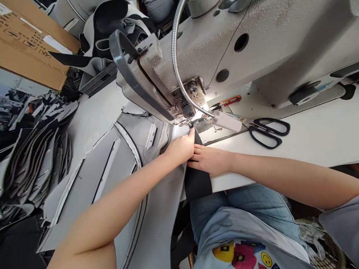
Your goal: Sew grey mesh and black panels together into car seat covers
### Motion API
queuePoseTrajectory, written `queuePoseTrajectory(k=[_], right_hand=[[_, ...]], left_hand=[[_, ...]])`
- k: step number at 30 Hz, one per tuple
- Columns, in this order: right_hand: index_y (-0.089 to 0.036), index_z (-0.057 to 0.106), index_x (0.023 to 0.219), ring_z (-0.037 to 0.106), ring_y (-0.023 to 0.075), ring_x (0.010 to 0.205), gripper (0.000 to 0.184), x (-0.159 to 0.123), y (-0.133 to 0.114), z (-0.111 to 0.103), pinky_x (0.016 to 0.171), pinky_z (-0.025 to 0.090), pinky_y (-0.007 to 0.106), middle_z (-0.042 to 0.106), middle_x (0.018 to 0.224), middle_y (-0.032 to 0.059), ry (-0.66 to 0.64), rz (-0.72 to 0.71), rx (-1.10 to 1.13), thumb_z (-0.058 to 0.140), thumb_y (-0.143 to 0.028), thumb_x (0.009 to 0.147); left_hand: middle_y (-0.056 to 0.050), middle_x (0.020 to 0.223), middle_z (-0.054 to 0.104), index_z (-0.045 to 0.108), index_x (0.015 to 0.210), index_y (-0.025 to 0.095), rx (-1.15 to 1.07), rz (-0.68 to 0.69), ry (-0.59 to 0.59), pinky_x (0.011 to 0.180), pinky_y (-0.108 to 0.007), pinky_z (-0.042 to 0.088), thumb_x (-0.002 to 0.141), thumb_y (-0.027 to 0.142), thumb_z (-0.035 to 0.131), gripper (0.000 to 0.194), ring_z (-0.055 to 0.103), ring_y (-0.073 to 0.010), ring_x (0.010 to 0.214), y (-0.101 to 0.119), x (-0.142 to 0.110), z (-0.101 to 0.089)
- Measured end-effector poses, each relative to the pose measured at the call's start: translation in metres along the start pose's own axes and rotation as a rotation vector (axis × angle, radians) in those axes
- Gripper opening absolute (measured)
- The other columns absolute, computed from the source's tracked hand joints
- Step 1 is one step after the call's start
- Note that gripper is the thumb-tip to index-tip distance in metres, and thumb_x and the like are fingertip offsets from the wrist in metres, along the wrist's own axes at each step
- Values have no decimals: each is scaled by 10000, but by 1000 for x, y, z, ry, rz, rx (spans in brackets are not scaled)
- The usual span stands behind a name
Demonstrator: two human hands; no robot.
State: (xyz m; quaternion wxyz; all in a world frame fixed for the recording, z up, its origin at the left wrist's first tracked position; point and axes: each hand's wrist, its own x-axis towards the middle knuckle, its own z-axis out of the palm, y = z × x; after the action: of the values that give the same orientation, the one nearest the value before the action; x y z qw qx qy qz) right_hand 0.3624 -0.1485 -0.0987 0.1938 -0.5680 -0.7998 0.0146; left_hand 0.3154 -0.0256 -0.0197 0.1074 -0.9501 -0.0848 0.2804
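Note:
My left hand lies by the presser foot of the sewing machine, index finger stretched toward the needle. Its other fingers are curled on the edge of a large grey fabric panel, apparently gripping it; what lies under them is hidden. Just right of it, my right hand rests flat on a black fabric strip, fingers extended and touching the left hand. The strip runs from near the needle down over the table's front edge. Grey panel pieces with white edge strips spread leftward under my left arm.
Black-handled scissors and red-handled snips lie on the white table at right. A flexible metal lamp neck curves before the machine head. Stacked grey pieces, a crate and a cardboard box stand left.

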Motion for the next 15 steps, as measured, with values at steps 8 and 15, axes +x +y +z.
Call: queuePoseTrajectory(k=[8, 15], right_hand=[[-73, 526, 1306, 480, 311, 1232, 485, 13, -25, 5, 1074, 276, 475, 556, 1273, 219, -38, -11, -26, 521, -257, 856], [-136, 698, 907, 607, 272, 947, 227, 53, -67, 25, 978, 354, 497, 714, 878, 112, -126, 200, 16, 477, -185, 885]], left_hand=[[-105, 1067, 691, 2, 1521, 188, -227, 31, -224, 684, -282, 480, 842, 178, 342, 760, 675, -226, 866, -23, -23, 0], [-152, 1216, 631, 78, 1517, 132, -244, 29, -248, 750, -293, 483, 805, 142, 354, 763, 634, -251, 1027, -14, -14, -10]])
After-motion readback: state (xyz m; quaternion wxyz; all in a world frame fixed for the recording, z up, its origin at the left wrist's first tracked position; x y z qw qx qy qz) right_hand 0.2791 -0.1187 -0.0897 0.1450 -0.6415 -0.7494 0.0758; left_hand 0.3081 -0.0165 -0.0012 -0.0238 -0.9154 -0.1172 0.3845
